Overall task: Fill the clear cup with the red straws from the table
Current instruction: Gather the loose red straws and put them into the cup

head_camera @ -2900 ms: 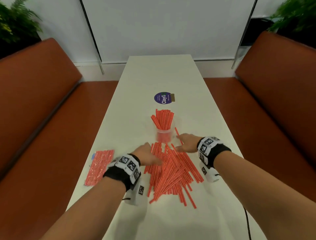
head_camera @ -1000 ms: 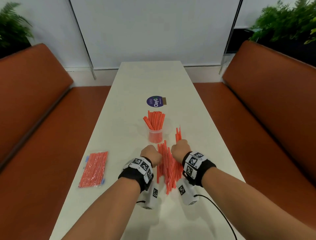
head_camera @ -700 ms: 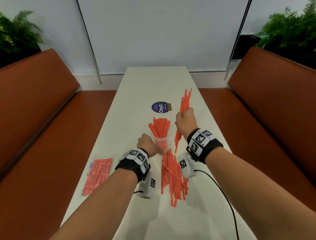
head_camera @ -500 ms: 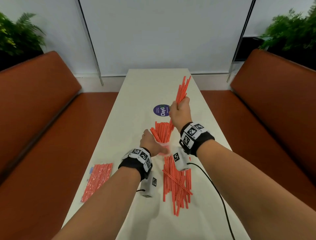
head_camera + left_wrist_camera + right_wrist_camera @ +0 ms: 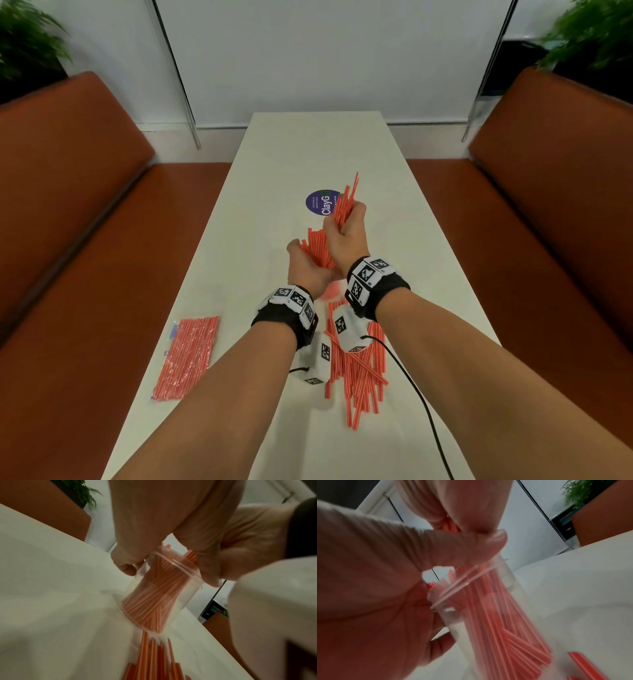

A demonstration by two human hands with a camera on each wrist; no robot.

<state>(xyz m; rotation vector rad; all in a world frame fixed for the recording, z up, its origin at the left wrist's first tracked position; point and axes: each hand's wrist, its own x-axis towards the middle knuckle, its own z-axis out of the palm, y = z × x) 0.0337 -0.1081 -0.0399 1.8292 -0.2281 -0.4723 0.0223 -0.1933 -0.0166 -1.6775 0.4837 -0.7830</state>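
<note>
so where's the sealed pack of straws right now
In the head view the pack lies flat near the table's left edge, left of the left forearm and well apart from the loose straws.

One clear cup (image 5: 188, 586), two hands — left hand (image 5: 308, 270), right hand (image 5: 347, 236) — one sealed packet of straws (image 5: 186, 358), one round sticker (image 5: 317, 202); loose red straws (image 5: 359, 370) too many to count.

round sticker (image 5: 322, 202), bagged straw pack (image 5: 187, 357), benches (image 5: 65, 205)
</note>
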